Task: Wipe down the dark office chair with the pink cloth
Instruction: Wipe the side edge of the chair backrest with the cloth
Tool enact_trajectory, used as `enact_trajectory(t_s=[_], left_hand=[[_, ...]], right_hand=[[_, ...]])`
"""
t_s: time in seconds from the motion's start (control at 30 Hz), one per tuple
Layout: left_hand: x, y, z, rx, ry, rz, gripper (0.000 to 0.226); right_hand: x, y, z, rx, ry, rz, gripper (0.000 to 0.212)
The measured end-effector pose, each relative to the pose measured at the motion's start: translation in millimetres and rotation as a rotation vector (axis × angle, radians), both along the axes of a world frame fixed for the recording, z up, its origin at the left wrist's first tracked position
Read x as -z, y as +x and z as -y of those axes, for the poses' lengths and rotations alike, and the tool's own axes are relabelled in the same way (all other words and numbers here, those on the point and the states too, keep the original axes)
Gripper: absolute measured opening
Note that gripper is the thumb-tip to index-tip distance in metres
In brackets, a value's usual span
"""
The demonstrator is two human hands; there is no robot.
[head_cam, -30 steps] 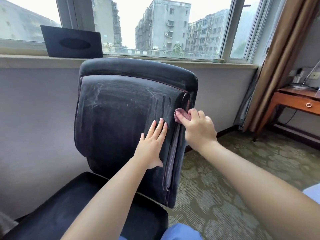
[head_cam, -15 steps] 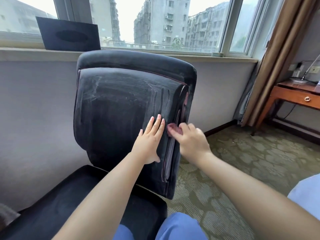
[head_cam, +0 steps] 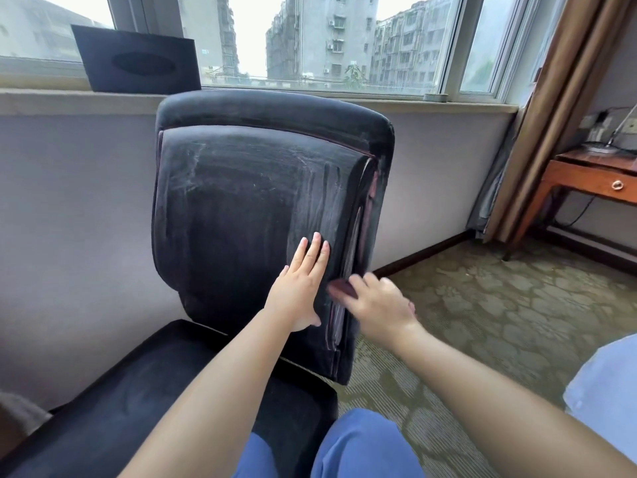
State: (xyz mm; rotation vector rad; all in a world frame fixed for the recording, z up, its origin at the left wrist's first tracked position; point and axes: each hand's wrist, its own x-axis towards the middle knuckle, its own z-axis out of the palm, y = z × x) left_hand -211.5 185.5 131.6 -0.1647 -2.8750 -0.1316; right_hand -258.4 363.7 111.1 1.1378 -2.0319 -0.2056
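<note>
Dark chair and pink cloth by the window

A dark velvety office chair (head_cam: 262,215) stands upright below the window sill, its backrest streaked with pale wipe marks. A small pink cloth (head_cam: 341,288), bunched and mostly hidden, is pressed against the lower right edge of the backrest, beside the piped seam.

- chair (head_cam: 248,208) stands before the windowsill (head_cam: 51,100)
- box (head_cam: 138,60) sits on the windowsill, behind the chair
- table (head_cam: 593,177) stands right, by the curtain (head_cam: 551,115)
</note>
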Motion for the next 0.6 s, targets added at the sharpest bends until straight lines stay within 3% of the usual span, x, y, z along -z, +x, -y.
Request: enact_trajectory(t_s=[0.13, 0.3, 0.47, 0.6], left_hand=[[-2, 1, 2, 0.010, -0.004, -0.009, 0.138], [-3, 2, 1, 0.000, -0.002, -0.010, 0.135], [-2, 3, -2, -0.024, -0.011, -0.046, 0.128], [-8, 5, -2, -0.036, -0.012, -0.101, 0.118]], right_hand=[[-9, -5, -6, 0.002, 0.085, -0.077, 0.053], [-39, -22, 2, 0.114, -0.194, -0.039, 0.060], [-10, -3, -3, 0.042, -0.017, -0.041, 0.053], [-70, -28, 1, 0.184, -0.166, -0.107, 0.056]])
